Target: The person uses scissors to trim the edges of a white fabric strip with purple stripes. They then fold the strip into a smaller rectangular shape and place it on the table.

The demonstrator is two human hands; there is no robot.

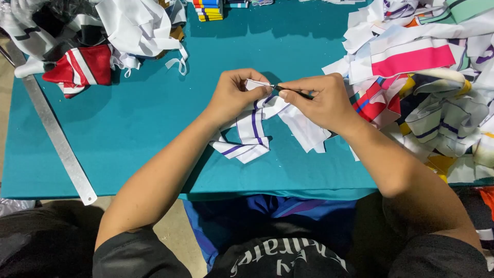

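Head cam, looking down at a teal desk (128, 123).

Left hand (234, 95), centre of frame: fingers curled tight, grip closed on the upper end of a white fabric strip with purple stripes (252, 128). Strip is bunched under the hand and trails down toward the lower centre of the desk, resting on the teal surface.

Right hand (321, 100), just right of centre: thumb and fingers pinched around a thin dark tool (290, 91). Tool tip points left and meets the strip right at the left hand's fingertips. Can't tell what kind of tool it is; too small, mostly hidden by the fingers. Both hands nearly touching at the strip.

More white fabric (306, 131) lies under and below the right hand.

Around:
- Right edge of frame: big heap of fabric pieces (437, 92), white, pink, red, yellow, navy, spilling over the desk edge.
- Upper left: second pile of white and dark cloth (128, 25), with a red-and-white striped piece (82, 67) at its front.
- Left side: long metal ruler (54, 136) lying diagonally, lower end past the desk's front edge.
- Top centre: small stack of colourful striped items (207, 9), partly cut off.
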